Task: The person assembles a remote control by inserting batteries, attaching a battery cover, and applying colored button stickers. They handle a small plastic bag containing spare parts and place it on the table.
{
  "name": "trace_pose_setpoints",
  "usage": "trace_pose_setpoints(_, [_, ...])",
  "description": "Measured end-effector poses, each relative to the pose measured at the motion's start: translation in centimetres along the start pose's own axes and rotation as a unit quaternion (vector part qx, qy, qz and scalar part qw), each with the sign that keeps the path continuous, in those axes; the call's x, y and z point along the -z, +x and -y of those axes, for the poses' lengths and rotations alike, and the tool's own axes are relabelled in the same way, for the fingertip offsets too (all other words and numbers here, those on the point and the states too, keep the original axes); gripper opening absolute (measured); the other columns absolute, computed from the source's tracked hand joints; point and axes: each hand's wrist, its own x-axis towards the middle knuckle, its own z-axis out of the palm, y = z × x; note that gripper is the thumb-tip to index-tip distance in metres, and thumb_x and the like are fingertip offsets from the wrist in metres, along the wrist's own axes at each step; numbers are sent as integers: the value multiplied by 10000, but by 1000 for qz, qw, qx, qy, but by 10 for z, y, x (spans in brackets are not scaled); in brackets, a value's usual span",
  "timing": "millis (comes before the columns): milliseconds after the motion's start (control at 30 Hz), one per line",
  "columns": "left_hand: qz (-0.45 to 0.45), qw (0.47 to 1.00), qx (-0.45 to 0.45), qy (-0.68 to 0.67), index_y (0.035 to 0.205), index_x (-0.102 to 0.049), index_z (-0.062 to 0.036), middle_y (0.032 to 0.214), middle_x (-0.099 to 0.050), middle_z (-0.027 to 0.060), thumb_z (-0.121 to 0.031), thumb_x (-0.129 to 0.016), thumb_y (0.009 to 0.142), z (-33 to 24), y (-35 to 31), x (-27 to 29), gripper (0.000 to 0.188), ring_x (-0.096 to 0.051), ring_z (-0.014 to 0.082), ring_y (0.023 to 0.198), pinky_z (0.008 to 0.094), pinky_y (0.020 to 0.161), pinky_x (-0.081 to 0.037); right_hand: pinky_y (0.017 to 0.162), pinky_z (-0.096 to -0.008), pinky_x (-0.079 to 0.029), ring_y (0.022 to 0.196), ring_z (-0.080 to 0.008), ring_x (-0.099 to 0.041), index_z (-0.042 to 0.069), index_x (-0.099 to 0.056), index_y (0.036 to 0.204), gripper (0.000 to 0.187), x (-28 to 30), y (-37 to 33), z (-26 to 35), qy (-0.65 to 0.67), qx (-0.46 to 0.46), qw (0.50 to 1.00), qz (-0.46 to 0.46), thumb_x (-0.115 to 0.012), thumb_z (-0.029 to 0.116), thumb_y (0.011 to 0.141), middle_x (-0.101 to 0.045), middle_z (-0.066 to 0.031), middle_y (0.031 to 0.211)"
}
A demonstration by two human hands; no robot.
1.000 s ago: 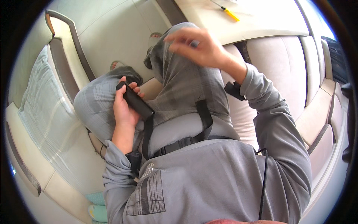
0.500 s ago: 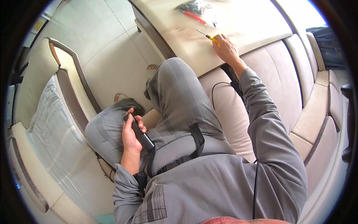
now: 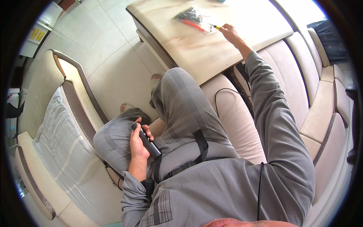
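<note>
Above my lap, the fingers of my left hand curl around a smooth black cylindrical device. What the device is does not show. My right hand is stretched out over the pale marbled table, closed on a small screwdriver. Its yellow handle is mostly covered by my fingers, and the thin shaft points left. Right by its tip lies a clear plastic bag with dark small items inside. A long red-orange piece sits at the bag's near side.
A black cable loops over the seat cushion beside my right leg. To the left stands a padded chair with a pale cloth over it. Sofa backrests line the table's right side. Tiled floor shows beyond my feet.
My right hand has moved farther out across the table with the screwdriver, bringing its tip to the plastic bag. My left hand still grips the black device. The whole view has shifted slightly.
</note>
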Motion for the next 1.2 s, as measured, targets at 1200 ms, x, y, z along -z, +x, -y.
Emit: trace_pose_setpoints(1200, [-4,1000,9,3,1360,-519,-143,924,-624,47,-291,-572,1056,-2,-2,-4,342,-583,136,726,321,593,-496,667,-374,-498,820,-148,-622,65,-711,1162,394,-26,23,-26,168,-54,983,43,-746,370,915,-661,-61,958])
